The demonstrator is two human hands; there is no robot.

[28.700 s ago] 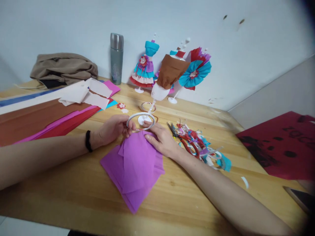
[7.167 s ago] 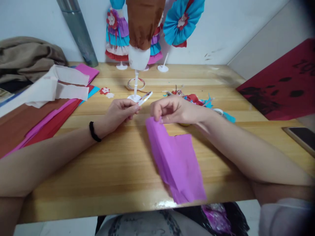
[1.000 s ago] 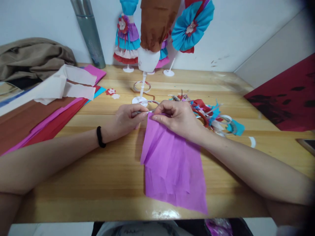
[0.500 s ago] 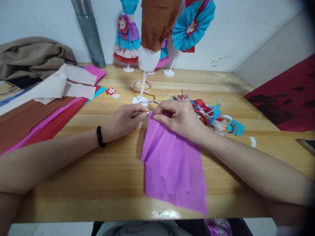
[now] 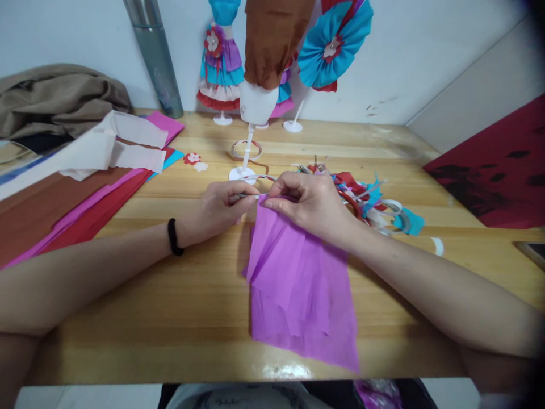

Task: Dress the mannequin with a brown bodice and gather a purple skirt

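Right hand [image 5: 310,204] fingers pinch the far edge of the purple crepe paper [image 5: 298,284]; left hand [image 5: 219,207] fingers grip a tape ring [image 5: 259,179].

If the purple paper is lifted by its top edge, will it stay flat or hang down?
The purple paper would likely hang limp: it already gathers into soft folds where the right hand pinches it. It seems thin and light, so probably tears easily.

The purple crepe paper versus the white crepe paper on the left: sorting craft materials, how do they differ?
The purple crepe paper is gathered into pleats at its top, pinched by the right hand; the white crepe paper lies loose, untouched. The purple one rests on the bare table; the white one lies over coloured sheets. Both look like thin, soft crepe.
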